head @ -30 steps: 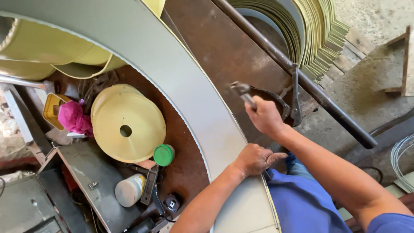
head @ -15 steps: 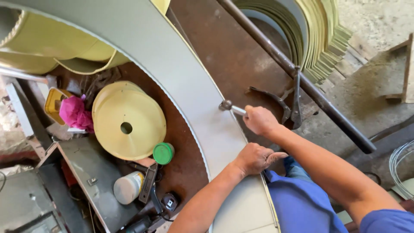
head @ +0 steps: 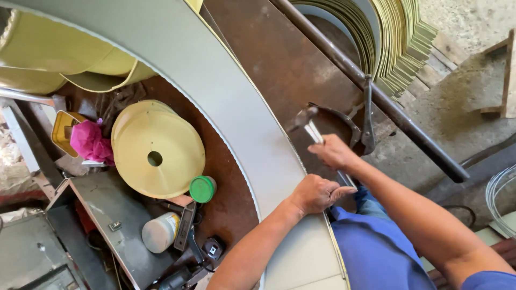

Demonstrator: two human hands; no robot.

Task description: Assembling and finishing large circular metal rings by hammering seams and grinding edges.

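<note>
A broad, curved band of grey sheet metal sweeps from the upper left of the view down to the bottom centre, lying on a rusty brown desk. Its long axis follows that arc; its right-hand edge, thin and yellowish, runs just beside the person's body.

The left hand rests on this right edge low in the view, palm down, fingers curled over the rim, pinning the sheet. The right hand is just above and to the right of it, its grip closed around the handle of a hammer-like metal tool. The handle slants up and to the left, so the tool's head hangs over the desk right beside the sheet's edge, a little further up the arc from the left hand. The right hand is therefore the nearer one to that stretch of edge.

To the right of the tool lie large dark tongs or shears, touching a long dark pipe that runs diagonally across the desk. Behind it stands a stack of curved yellow-green strips.

Inside the arc, to the left, sit a yellow disc with a centre hole, a green lid, a white jar and a pink rag, crowding that side. Open room lies between sheet edge and pipe.
</note>
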